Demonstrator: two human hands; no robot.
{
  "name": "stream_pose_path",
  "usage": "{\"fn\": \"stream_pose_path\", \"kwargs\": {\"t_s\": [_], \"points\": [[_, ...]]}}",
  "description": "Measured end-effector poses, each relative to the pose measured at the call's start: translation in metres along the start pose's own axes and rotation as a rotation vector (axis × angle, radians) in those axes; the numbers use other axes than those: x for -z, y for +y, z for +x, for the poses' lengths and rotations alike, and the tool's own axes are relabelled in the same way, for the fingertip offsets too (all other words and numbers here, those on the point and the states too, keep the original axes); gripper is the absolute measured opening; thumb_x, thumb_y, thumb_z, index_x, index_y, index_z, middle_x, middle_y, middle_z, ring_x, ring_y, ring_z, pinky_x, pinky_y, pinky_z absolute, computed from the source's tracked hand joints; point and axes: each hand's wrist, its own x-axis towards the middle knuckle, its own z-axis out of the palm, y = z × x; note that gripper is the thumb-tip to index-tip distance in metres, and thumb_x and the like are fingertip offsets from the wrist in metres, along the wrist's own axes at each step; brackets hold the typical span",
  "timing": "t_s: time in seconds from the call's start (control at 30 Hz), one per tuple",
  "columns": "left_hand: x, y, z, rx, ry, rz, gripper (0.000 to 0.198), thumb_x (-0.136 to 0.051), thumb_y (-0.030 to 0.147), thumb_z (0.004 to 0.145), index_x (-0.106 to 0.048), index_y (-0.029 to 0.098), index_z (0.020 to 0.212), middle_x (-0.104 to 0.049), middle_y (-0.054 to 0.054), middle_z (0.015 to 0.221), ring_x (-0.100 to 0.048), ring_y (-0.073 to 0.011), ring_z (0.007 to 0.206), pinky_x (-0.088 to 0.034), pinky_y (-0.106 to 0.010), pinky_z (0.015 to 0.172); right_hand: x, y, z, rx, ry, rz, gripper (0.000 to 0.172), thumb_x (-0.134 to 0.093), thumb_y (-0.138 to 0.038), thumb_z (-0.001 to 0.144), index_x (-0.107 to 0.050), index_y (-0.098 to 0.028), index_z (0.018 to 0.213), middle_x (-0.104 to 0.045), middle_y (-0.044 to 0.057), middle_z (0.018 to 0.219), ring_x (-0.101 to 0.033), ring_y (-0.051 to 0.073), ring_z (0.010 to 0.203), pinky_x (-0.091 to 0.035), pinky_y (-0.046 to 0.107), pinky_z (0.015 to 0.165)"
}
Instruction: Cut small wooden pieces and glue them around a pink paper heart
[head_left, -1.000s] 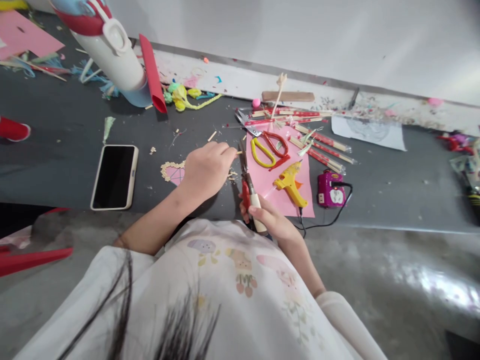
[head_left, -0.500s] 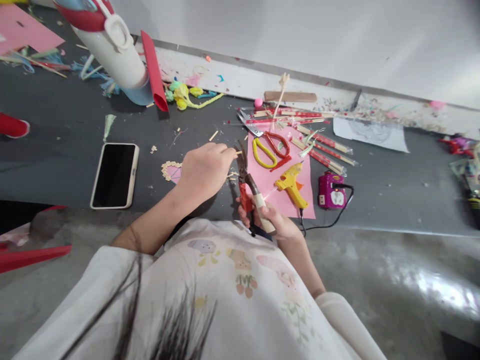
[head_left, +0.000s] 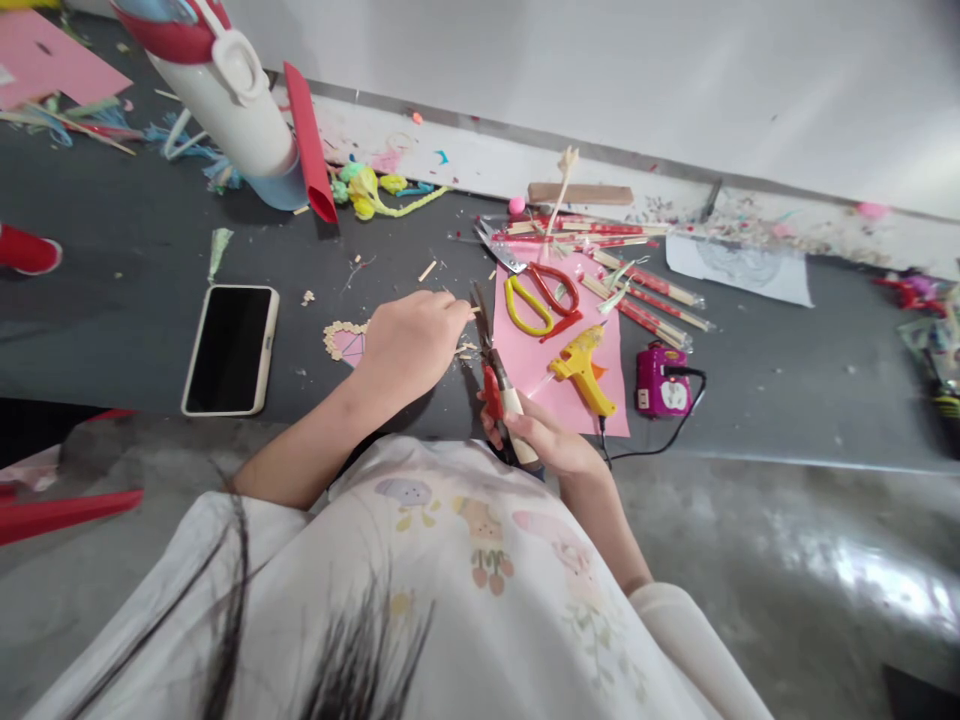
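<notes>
The left hand [head_left: 411,340] pinched a thin stick [head_left: 475,309] on the bench [head_left: 135,300] while the right hand [head_left: 544,440], closed round the cutters [head_left: 491,365], seemed mid-snip, needing steady alignment.

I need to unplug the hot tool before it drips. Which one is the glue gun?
Find the pink paper sheet on the dark table, beside the right hand. The glue gun lies on it: all yellow, pistol-shaped, corded, unlike the looped scissors above it.
</notes>
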Motion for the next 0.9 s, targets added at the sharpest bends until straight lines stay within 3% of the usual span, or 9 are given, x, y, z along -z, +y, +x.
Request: {"fn": "stream_pose_path", "kwargs": {"t_s": [0.33,0.9], "points": [[-0.001,0.006,0.000,0.101,0.020,-0.126,0.033,-0.041,0.034,0.101,-0.069,0.019,0.092,-0.070,-0.005,0.083,-0.063,-0.0177,0.078,-0.032,-0.030,0.063,0.000,0.007,0.005,0.082,-0.148,0.225,0.065,-0.057,-0.074,0.075,-0.053,-0.022,0.115,-0.055,0.005,0.090,-0.049,0.017,0.070,-0.045,0.034,0.063],[0.000,0.007,-0.007,0.013,0.057,0.020,0.030,-0.040,0.023,0.099,-0.069,0.020,0.092,-0.068,-0.006,0.078,-0.061,-0.0192,0.075,-0.030,-0.033,0.056,0.010,0.001,0.002,0.092,-0.106,-0.122,0.048,-0.055,-0.062,0.087,-0.049,-0.023,0.114,-0.055,0.003,0.094,-0.052,0.017,0.077,-0.046,0.034,0.070]]}}
